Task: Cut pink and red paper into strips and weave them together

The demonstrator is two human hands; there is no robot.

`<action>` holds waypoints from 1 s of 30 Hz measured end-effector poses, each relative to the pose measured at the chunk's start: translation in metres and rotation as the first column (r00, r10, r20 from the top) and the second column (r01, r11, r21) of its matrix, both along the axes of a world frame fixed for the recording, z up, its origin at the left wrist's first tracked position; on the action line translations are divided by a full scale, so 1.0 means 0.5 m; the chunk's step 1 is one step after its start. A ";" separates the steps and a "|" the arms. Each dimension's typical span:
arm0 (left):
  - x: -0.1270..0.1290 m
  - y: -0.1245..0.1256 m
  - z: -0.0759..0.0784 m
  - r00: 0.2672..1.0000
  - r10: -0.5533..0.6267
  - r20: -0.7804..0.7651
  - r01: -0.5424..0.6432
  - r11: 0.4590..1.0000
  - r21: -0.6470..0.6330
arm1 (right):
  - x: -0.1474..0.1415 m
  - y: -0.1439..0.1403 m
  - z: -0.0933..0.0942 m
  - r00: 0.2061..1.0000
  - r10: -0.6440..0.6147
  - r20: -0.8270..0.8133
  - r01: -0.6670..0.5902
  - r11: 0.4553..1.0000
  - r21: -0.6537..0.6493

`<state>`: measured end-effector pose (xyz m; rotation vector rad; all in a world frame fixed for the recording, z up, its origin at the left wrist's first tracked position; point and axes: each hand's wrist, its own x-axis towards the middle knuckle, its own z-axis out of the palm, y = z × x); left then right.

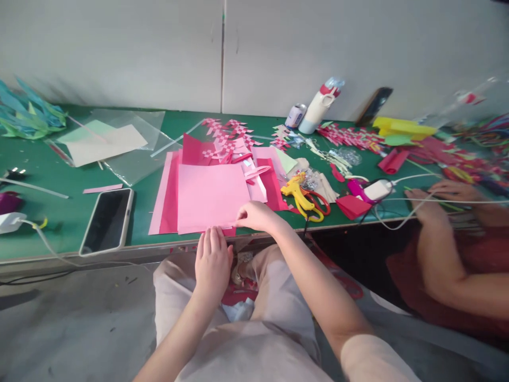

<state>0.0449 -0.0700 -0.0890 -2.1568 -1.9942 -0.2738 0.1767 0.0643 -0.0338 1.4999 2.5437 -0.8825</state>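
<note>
your right hand [256, 216] pinches the near right corner of the light pink sheet [212, 196], thumb and fingers pressed onto its edge. that sheet lies flat on top of a stack of pink and darker pink paper [169, 199], near the front edge of the green table [59, 180], right in front of you. your left hand [212, 260] sits just below the table edge, fingers together and flat, their tips touching the sheet's near edge; it grips nothing.

to the left of the stack a phone [107, 220] lies face up. to the right lie a yellow glue gun [300, 196] and red-handled scissors [320, 201], close together. farther back sit woven pink-and-white strips [228, 132] and a white bottle [316, 111]. at the far right another person's hands [441, 196] rest on the table among red paper scraps.
</note>
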 end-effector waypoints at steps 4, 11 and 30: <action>-0.001 0.000 0.000 1.000 -0.020 -0.015 0.020 1.000 0.013 | 0.048 -0.014 -0.020 0.987 -0.087 -0.138 0.101 0.990 0.098; 0.008 -0.002 0.002 1.000 0.019 -0.011 -0.019 1.000 -0.024 | 0.057 -0.025 -0.038 0.978 -0.141 -0.152 0.170 0.964 0.206; 0.023 0.011 0.023 0.996 0.014 -0.092 -0.022 0.996 -0.087 | 0.034 -0.013 -0.017 0.987 -0.159 0.020 0.155 0.981 0.120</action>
